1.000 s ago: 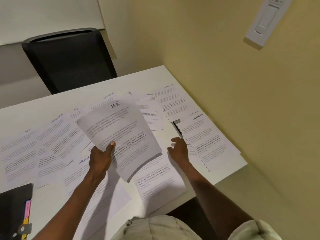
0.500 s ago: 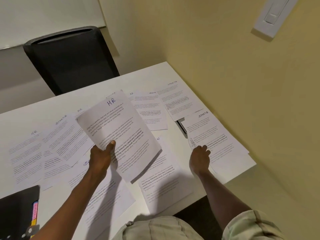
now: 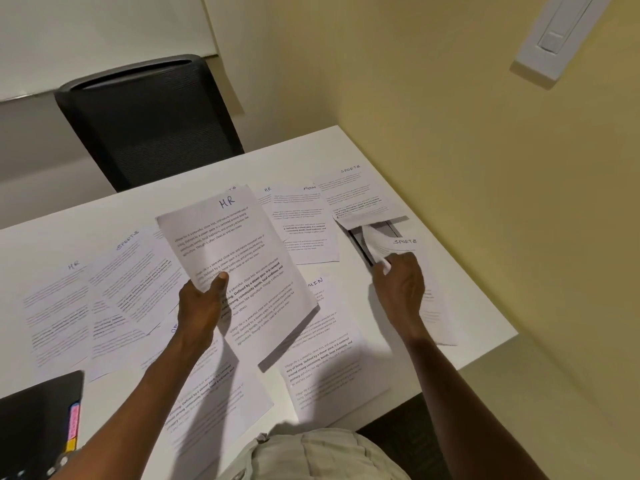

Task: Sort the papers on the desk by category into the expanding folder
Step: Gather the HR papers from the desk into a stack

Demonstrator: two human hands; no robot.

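While left hand (image 3: 201, 306) grips HR sheet (image 3: 235, 268), heading tilts up-right.

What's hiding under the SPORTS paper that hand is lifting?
The right hand curls up the SPORTS paper. Under it shows a dark slot in the desk, and more paper lower down. The hand covers the rest.

Papers (image 3: 308, 230) on desk (image 3: 460, 306), folder (image 3: 38, 420) left

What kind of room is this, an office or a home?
Most likely a small office or meeting room. A white desk stands against a plain wall, with a black mesh office chair behind it. Printed sheets headed HR, SPORTS and ADM lie on it.
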